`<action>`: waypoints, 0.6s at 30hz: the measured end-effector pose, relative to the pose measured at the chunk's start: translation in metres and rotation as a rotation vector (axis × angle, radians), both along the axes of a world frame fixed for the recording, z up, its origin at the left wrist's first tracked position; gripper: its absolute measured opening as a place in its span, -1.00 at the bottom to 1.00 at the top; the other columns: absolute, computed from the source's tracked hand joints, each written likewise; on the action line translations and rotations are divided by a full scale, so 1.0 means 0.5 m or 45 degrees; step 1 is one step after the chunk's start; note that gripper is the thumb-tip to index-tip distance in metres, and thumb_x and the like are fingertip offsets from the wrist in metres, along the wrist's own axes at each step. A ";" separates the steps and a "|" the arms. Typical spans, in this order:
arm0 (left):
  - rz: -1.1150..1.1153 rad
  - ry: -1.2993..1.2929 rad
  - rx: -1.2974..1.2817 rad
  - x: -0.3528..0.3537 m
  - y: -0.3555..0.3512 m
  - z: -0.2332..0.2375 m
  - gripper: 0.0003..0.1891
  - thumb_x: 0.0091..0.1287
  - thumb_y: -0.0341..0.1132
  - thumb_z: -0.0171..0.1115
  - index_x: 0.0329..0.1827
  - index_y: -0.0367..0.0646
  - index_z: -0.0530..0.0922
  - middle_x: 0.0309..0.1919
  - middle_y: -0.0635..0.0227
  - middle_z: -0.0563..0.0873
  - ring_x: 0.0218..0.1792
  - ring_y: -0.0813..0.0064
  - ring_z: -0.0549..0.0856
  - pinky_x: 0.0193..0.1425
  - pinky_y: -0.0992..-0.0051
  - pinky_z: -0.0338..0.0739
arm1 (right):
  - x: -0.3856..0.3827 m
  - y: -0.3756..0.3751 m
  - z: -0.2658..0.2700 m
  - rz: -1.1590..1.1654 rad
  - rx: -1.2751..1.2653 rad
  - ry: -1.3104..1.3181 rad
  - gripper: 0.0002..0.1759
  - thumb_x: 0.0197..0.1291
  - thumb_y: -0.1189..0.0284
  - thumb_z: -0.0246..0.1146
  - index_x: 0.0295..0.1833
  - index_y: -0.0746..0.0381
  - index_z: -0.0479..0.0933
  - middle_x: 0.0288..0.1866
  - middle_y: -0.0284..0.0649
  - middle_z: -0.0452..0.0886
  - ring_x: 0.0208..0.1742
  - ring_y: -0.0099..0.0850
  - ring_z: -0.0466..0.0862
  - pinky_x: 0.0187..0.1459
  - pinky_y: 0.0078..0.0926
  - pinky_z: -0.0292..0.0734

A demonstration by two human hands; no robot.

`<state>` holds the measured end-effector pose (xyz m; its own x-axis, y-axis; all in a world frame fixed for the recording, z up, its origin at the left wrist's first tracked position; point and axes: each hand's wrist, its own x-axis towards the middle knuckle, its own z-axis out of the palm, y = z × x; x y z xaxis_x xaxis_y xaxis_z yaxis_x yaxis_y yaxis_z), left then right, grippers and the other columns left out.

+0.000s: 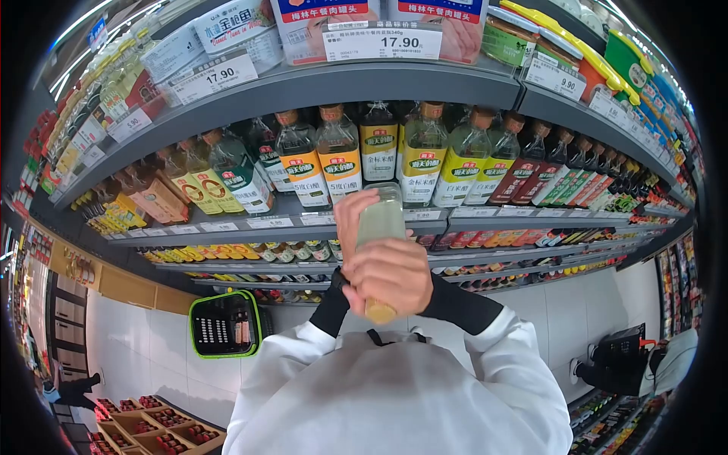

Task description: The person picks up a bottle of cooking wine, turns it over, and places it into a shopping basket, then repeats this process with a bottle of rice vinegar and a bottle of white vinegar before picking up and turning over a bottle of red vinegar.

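A clear glass vinegar bottle (384, 216) is in front of my chest, its base towards the shelf and its yellowish cap (379, 311) towards me. My right hand (393, 274) is wrapped round the bottle's neck end. Along its left side, my left hand (355, 221) is closed on the body, partly hidden behind the right hand. Just beyond, a row of vinegar bottles stands on the shelf, among them one with a yellow label (422, 163) and one with an orange label (337, 155). Between these two, a darker-looking bottle (378, 144) stands farther back.
A black basket with a green rim (194, 327) stands on the floor at left, with packaged goods inside. Price tags (383, 43) line the shelf above, below tins. Wooden crates (144, 425) are at lower left. Another person (667, 364) stands at right, near a dark basket.
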<state>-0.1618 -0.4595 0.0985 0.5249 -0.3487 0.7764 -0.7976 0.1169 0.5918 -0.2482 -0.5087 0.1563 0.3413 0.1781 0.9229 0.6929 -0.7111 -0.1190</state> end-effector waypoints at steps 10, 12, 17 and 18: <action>-0.866 0.028 0.283 -0.005 0.077 -0.009 -0.36 -0.10 -0.25 0.52 0.12 -0.22 0.53 0.05 0.16 0.67 0.14 0.18 0.63 0.21 0.25 0.49 | -0.114 0.012 0.135 0.472 0.303 0.447 -0.79 -0.07 0.61 0.31 -0.63 0.20 0.44 -0.56 -0.29 0.55 -0.42 -0.35 0.66 -0.40 -0.45 0.58; -1.000 0.271 0.463 -0.031 0.118 -0.008 -0.36 -0.08 -0.24 0.53 0.12 -0.23 0.53 0.06 0.19 0.66 0.12 0.23 0.63 0.21 0.27 0.49 | -0.113 -0.001 0.141 0.533 0.591 0.722 -0.74 0.03 0.61 0.29 -0.64 0.21 0.45 -0.59 -0.28 0.56 -0.42 -0.37 0.66 -0.36 -0.47 0.54; -1.427 1.180 0.317 -0.080 0.147 -0.089 -0.23 -0.01 -0.30 0.49 0.31 -0.23 0.33 0.00 0.22 0.63 0.06 0.32 0.63 0.16 0.30 0.52 | -0.031 -0.053 0.130 0.473 1.075 1.317 -0.73 0.21 0.43 0.30 -0.52 0.23 0.47 -0.51 -0.31 0.58 -0.33 -0.45 0.66 -0.25 -0.52 0.51; -1.423 1.280 0.259 -0.086 0.147 -0.097 -0.18 -0.01 -0.34 0.46 0.35 -0.22 0.25 -0.06 0.18 0.63 0.02 0.28 0.65 0.11 0.29 0.56 | -0.006 -0.062 0.112 0.507 1.172 1.341 -0.72 0.24 0.39 0.29 -0.50 0.23 0.47 -0.49 -0.31 0.58 -0.30 -0.46 0.66 -0.24 -0.53 0.50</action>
